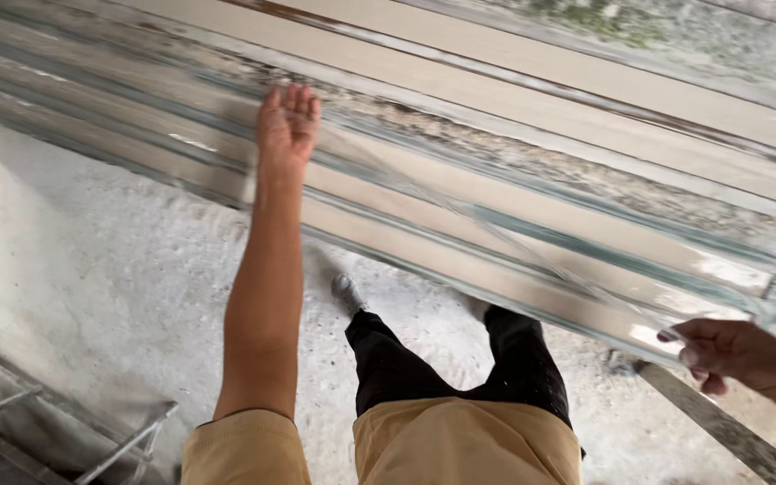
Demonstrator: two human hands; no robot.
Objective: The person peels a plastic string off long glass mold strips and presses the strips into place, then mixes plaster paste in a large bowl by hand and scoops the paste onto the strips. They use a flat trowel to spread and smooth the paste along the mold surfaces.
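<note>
- While the camera looks down from the person's head, a large pane of clear glass (532, 242) leans or is held slantwise across the upper part of the view, blurred and streaked with pale and greenish bands.
- The left hand (286, 126) is raised on a long outstretched arm; its palm lies flat against the near face of the pane, fingers straight and close together, gripping nothing that can be seen.
- The right hand (740, 355) sits at the lower right corner of the pane, fingers curled loosely around the bottom edge there; how firmly it clasps the edge cannot be told.
- Below the pane's lower edge, the person's black trousers (446, 359) and a grey shoe (345, 293) show, with a tan shirt (379, 445) nearest the camera.
- Beneath the pane lies a dusty white concrete floor (92, 242).
- Far left of the pane, at the bottom corner, stands a metal frame (65, 422).
</note>
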